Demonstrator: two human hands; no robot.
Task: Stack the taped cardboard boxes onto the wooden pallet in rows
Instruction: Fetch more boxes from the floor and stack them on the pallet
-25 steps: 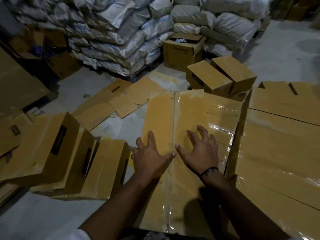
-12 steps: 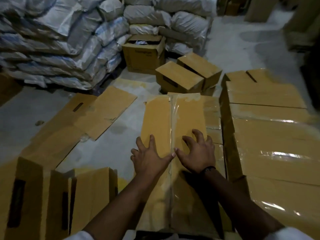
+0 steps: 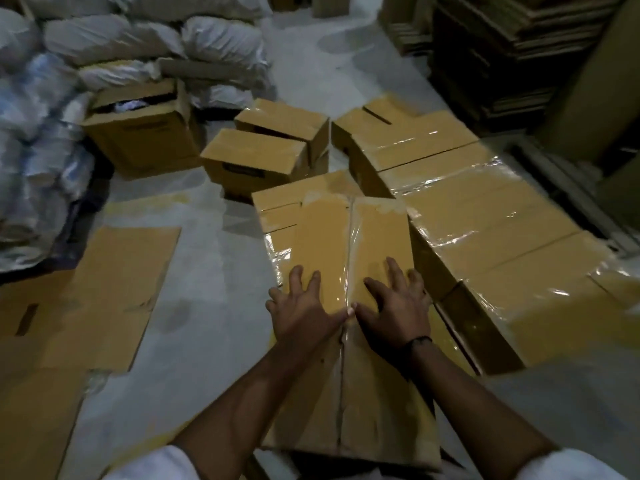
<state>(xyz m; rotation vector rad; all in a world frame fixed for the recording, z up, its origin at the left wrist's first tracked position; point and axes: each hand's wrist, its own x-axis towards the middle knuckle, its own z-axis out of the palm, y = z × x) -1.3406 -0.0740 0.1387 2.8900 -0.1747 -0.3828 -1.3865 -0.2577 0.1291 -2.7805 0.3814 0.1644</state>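
The big pile of white sacks (image 3: 214,46) fills the far left. A moment ago it was farther to the right in the view, so the head has turned to the right. The standing boxes that were on the left are out of sight now.

On the right lies a long row of taped boxes (image 3: 485,209), shiny with tape. I cannot see the wooden pallet; the boxes hide whatever is under them.

Flat cardboard sheets (image 3: 114,289) lie on the floor at the left.

The taped box (image 3: 377,237) in the middle has not left the hands. It lies on top of other boxes, close beside the long row. I think it is being pushed into its spot, so this step is nearly done.

The left hand (image 3: 304,310) is flat on the box top, fingers spread, holding nothing. The right hand (image 3: 394,306) is the same, just beside it. The box is right under both palms and runs on past the fingertips.

The thumbs meet over the tape strip (image 3: 350,244) down the middle.
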